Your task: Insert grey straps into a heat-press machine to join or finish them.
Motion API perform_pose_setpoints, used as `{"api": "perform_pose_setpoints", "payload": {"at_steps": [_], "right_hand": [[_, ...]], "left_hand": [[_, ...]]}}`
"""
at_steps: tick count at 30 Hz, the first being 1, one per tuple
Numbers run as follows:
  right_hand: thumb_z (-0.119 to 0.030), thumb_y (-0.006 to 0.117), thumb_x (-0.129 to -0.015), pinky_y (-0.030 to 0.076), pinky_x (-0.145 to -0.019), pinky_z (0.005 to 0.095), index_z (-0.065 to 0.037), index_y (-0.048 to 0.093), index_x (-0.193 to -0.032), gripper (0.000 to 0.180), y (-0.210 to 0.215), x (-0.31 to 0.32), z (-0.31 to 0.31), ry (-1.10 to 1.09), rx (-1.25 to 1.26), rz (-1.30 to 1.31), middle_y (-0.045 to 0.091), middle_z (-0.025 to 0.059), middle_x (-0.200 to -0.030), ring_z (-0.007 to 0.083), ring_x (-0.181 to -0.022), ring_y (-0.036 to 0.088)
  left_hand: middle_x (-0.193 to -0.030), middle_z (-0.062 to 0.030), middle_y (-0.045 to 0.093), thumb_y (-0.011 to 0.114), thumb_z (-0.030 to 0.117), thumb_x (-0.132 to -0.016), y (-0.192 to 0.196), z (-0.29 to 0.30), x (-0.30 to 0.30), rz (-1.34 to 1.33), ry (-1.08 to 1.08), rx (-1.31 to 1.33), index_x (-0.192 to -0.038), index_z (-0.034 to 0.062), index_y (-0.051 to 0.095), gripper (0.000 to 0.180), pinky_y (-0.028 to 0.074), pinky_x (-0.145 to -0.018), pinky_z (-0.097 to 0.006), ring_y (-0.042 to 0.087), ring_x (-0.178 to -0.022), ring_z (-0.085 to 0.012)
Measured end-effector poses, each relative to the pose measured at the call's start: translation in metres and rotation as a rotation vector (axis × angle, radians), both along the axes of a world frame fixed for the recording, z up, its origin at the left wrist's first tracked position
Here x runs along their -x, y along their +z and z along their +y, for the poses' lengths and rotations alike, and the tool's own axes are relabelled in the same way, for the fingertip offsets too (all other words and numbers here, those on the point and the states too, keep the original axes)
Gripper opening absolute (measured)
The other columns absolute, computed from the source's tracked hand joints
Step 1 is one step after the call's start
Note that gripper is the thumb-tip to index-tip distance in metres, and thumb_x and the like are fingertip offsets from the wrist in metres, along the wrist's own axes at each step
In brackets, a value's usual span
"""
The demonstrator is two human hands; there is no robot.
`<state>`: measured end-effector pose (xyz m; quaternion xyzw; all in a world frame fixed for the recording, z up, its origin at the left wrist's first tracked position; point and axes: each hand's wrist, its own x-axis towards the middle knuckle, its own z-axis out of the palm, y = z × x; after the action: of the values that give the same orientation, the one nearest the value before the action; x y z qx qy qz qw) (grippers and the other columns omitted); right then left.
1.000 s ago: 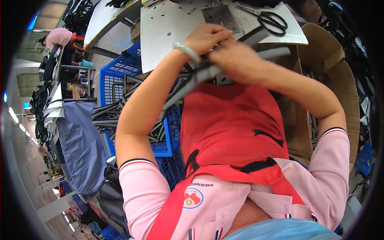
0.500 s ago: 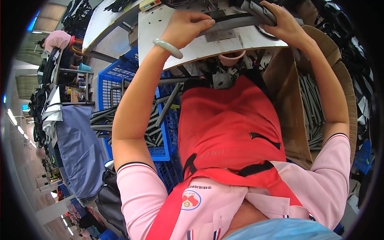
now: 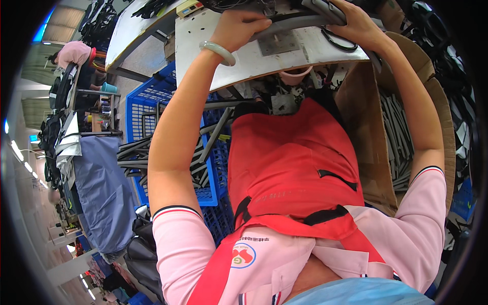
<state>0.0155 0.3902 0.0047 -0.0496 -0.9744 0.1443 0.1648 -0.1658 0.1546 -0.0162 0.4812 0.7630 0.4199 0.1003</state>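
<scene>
- a light blue face mask [image 3: 361, 294] shows at the very bottom, then a pink shirt [image 3: 183, 244] and a red apron [image 3: 290, 157].
- the two hands are apart, up over the table, with one long grey strip [image 3: 297, 22] going from one to the other.
- the left hand [image 3: 236, 30], with a pale green bangle [image 3: 218, 49] at its wrist, is closed on the strip's left end.
- the right hand [image 3: 361, 24] is wrapped around the strip farther right, and more grey strips [image 3: 323, 9] are bunched in the same grip.
- a blue crate [image 3: 203, 197] sits left of the apron, full of grey pieces [image 3: 133, 156], some poking out over its left side.
- a brown cardboard box [image 3: 358, 127] is on the right, with grey sticks [image 3: 395, 137] inside.
- the white table [image 3: 218, 68] has a metal plate [image 3: 278, 46] on top.
- a pink pot [image 3: 296, 77] is under the table.
- far left, a person in pink [image 3: 75, 52] bends over near a teal bucket [image 3: 108, 88].
</scene>
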Motion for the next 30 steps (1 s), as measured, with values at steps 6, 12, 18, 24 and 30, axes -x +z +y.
{"api": "perform_pose_setpoints", "payload": {"at_steps": [6,12,18,24,30], "right_hand": [[-0.030,0.073,-0.070,0.046,-0.091,0.0404,0.007,0.050,-0.124,0.069,0.005,0.002,0.000,0.000,0.022,-0.002,0.060,0.0268,-0.110,0.0382,-0.106,0.058],[-0.024,0.072,-0.068,0.047,-0.087,0.0395,0.006,0.050,-0.124,0.067,0.014,0.030,0.005,-0.066,0.171,-0.145,0.061,0.0275,-0.107,0.0366,-0.102,0.060],[-0.025,0.074,-0.069,0.047,-0.085,0.0396,0.005,0.050,-0.125,0.068,0.009,0.013,0.008,0.020,-0.011,0.100,0.063,0.0264,-0.106,0.0344,-0.099,0.062],[-0.022,0.075,-0.068,0.048,-0.087,0.0367,0.005,0.049,-0.128,0.070,0.027,0.017,-0.002,-0.062,0.196,-0.115,0.063,0.0256,-0.105,0.0300,-0.100,0.062],[-0.021,0.074,-0.071,0.047,-0.086,0.0361,0.006,0.047,-0.128,0.068,0.017,0.008,0.013,-0.122,0.073,0.006,0.063,0.0249,-0.106,0.0315,-0.098,0.062]], "left_hand": [[-0.083,-0.0042,0.070,0.071,0.026,-0.083,0.000,0.005,0.007,-0.027,0.005,0.024,-0.100,0.0036,0.073,0.028,0.048,-0.071,-0.024,0.059,-0.073,-0.0087],[-0.079,-0.0038,0.068,0.067,0.017,-0.087,-0.019,0.022,0.031,-0.243,0.028,-0.063,-0.094,-0.0005,0.072,0.020,0.047,-0.066,-0.025,0.058,-0.069,-0.0093],[-0.082,-0.0043,0.068,0.068,0.015,-0.086,-0.023,0.012,0.031,-0.256,0.023,-0.089,-0.096,-0.0005,0.072,0.019,0.048,-0.067,-0.024,0.059,-0.071,-0.0095],[-0.079,-0.0055,0.068,0.067,0.011,-0.086,-0.016,0.018,0.032,-0.199,0.032,-0.042,-0.092,-0.0036,0.072,0.017,0.046,-0.060,-0.027,0.057,-0.066,-0.0115],[-0.074,-0.0034,0.066,0.066,0.016,-0.089,-0.008,0.003,0.014,-0.157,0.139,-0.157,-0.090,-0.0029,0.072,0.020,0.045,-0.057,-0.026,0.056,-0.063,-0.0114]]}}
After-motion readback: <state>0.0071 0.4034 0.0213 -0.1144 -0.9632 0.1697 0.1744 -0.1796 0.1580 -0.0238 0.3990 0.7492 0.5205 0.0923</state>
